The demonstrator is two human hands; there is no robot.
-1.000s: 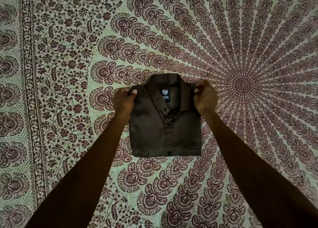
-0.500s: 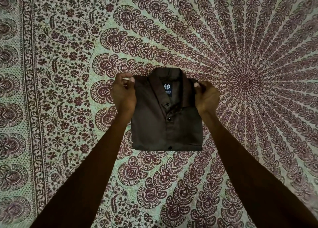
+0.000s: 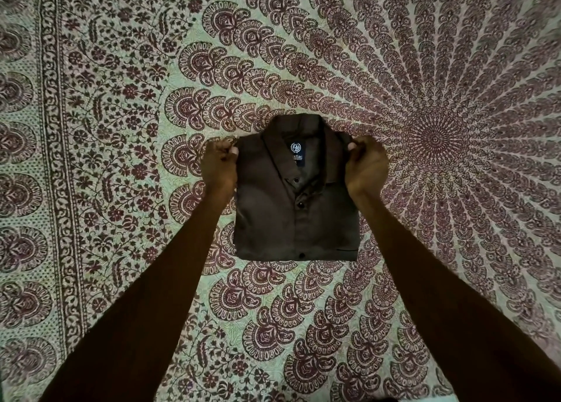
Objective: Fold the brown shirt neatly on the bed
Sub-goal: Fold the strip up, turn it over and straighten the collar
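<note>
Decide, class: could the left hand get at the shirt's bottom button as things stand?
Probably yes. The bottom button lies bare on the brown shirt, but the left hand must first release the shoulder it pinches.

Patterned bedsheet [image 3: 121, 128], maroon paisley fans on pale green, radial mandala centre [image 3: 434, 140], floral border band [image 3: 51, 158]

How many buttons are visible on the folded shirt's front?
3 on the brown shirt: one just below the collar, one mid-placket, one near the bottom fold. More may be hidden beneath the fold.
</note>
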